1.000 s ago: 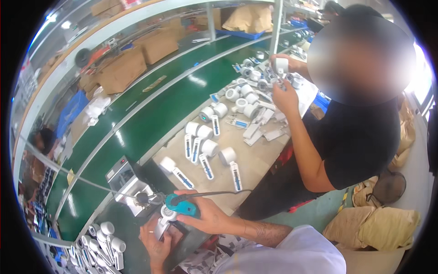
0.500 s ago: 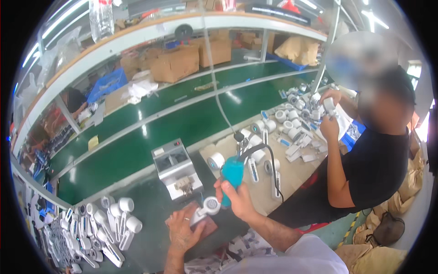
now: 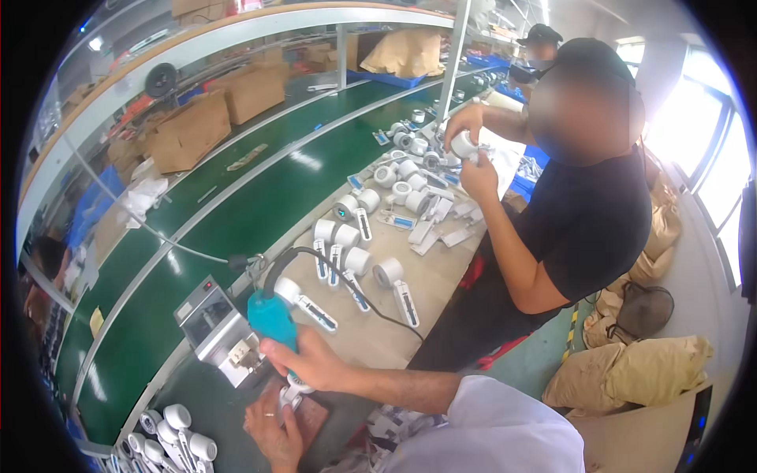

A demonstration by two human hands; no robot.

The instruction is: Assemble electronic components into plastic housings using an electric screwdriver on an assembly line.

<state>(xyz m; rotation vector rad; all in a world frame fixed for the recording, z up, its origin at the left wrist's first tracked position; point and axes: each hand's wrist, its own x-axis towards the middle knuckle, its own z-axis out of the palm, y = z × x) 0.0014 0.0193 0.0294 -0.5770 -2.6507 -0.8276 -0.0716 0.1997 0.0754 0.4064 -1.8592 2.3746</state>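
A teal electric screwdriver (image 3: 272,317) is in the grip of my right hand (image 3: 314,361), tilted, its cord running up from the top. Its lower end stands over a white handheld fan (image 3: 290,396), whose round head is mostly covered by my right hand. My left hand (image 3: 272,432), with a ring on one finger, holds the fan's handle between thumb and fingers. Under the fan lies a reddish-brown block (image 3: 314,420). Just beyond my hands is a grey screw feeder (image 3: 214,319). The screwdriver's tip is hidden.
Several white fans (image 3: 177,437) are heaped at the lower left. More fans with open handles (image 3: 404,299) lie on brown card (image 3: 374,319) to the right. A co-worker in black (image 3: 579,213) handles a white part there. A green conveyor (image 3: 260,201) runs beyond, below a shelf.
The view has swung to the right, so the bench appears further left. The screwdriver has come closer over the fan, from its right side. My left hand keeps hold of the fan.
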